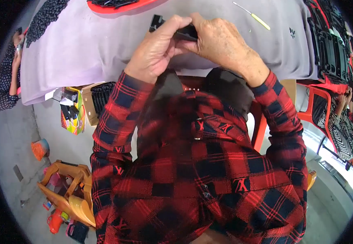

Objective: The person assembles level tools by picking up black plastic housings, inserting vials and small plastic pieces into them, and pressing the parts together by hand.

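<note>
Between my two hands, over the near part of the cloth-covered table, is a black plastic part, long and narrow with a squared end. My left hand grips it from the left, its thumb laid along the top. From the other side my right hand pinches it, thumb and fingers closed near its right end. The fingers hide most of the part, so its full shape does not show. A screwdriver with a yellow-green handle lies on the cloth to the right, apart from my hands.
A red tray of black pieces sits at the table's far edge. Small black parts are heaped at far left; larger black parts are stacked at right. A red chair, a wooden chair and other people are nearby.
</note>
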Available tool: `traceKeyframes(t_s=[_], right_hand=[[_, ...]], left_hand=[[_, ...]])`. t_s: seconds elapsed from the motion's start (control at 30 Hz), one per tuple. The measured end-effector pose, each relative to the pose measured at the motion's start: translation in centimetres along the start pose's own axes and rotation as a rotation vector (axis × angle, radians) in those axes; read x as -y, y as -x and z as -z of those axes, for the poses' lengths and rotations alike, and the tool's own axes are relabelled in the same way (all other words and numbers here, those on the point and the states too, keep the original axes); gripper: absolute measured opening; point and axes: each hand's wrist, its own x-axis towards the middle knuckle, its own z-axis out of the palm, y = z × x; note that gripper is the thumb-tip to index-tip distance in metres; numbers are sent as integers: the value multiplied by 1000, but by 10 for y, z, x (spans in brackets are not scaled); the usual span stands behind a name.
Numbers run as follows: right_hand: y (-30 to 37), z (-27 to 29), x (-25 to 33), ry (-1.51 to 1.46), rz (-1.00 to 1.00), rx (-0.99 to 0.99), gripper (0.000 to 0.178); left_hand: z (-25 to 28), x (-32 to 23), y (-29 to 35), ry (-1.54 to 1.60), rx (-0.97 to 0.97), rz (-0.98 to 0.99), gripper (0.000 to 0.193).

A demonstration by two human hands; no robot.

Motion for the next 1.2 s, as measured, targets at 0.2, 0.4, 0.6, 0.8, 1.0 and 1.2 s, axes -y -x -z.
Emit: traceKeyframes(t_s=[0.2,0.4,0.6,0.8,1.0,1.2], right_hand=[[-7,9,2,70,36,70,48],[-12,16,-4,71,-39,226,53],[-6,16,-9,-130,162,-18,49],[-24,18,-2,-11,75,134,48],[-31,23,-3,13,147,191,45],[-37,23,5,-45,146,164,44]], left_hand=[[-7,-2,3,102,-4,89,21],[-8,0,1,108,83,7,26],[-15,-1,4,140,235,-165,26],[-15,-3,6,-58,-53,-118,25],[-5,-6,-5,-63,14,-111,24],[-11,-7,-6,1,-31,-190,20]])
